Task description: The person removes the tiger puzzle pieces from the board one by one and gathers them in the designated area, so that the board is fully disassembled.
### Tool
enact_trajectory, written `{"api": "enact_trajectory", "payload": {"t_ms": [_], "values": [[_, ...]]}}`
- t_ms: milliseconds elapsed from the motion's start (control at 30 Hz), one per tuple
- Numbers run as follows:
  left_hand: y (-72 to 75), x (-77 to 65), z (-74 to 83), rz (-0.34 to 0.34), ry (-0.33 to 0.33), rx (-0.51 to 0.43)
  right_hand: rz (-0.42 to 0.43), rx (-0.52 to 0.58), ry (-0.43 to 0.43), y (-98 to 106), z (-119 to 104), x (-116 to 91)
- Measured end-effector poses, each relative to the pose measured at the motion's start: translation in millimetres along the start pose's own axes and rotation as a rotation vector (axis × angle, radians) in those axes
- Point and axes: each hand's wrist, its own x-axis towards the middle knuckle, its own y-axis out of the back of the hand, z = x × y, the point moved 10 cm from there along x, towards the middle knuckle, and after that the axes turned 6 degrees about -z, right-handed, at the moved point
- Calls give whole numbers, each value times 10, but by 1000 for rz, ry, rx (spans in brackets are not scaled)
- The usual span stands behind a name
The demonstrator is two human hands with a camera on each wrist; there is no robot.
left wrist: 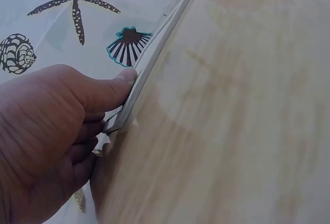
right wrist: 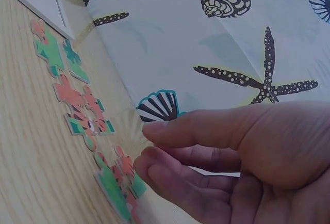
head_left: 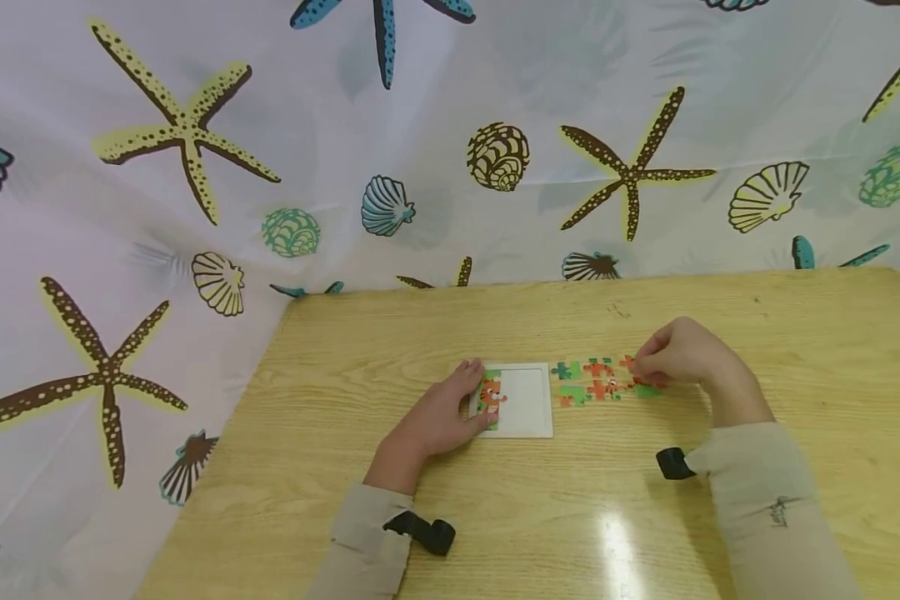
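Observation:
A white puzzle tray (head_left: 527, 410) lies on the table, with joined orange and green jigsaw pieces (head_left: 492, 393) along its left side. My left hand (head_left: 441, 410) grips the tray's left end; in the left wrist view the thumb (left wrist: 121, 82) presses on its edge. To the tray's right, several loose jigsaw pieces (head_left: 598, 390) in orange and green lie in small groups. My right hand (head_left: 684, 357) is over the rightmost pieces (right wrist: 111, 188), its fingers loosely bent. No piece shows between the right thumb and fingers in the right wrist view; fingertip contact cannot be judged.
The wooden table (head_left: 555, 508) ends at the back and left against a white cloth (head_left: 435, 125) printed with starfish and shells. Black wrist camera mounts (head_left: 438, 536) stick out from both sleeves, above the tabletop.

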Motion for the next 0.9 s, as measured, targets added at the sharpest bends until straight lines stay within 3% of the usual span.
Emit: {"api": "enact_trajectory", "payload": {"t_ms": [200,633,900], "values": [[10,1,-23,15,3,-2,8,86,27,-50,-68,68],[4,-20,-68,-16,41,10,-71,135,91,-366,-219,240],[-4,22,-84,-13,41,-10,-70,154,89,-456,-225,304]]}}
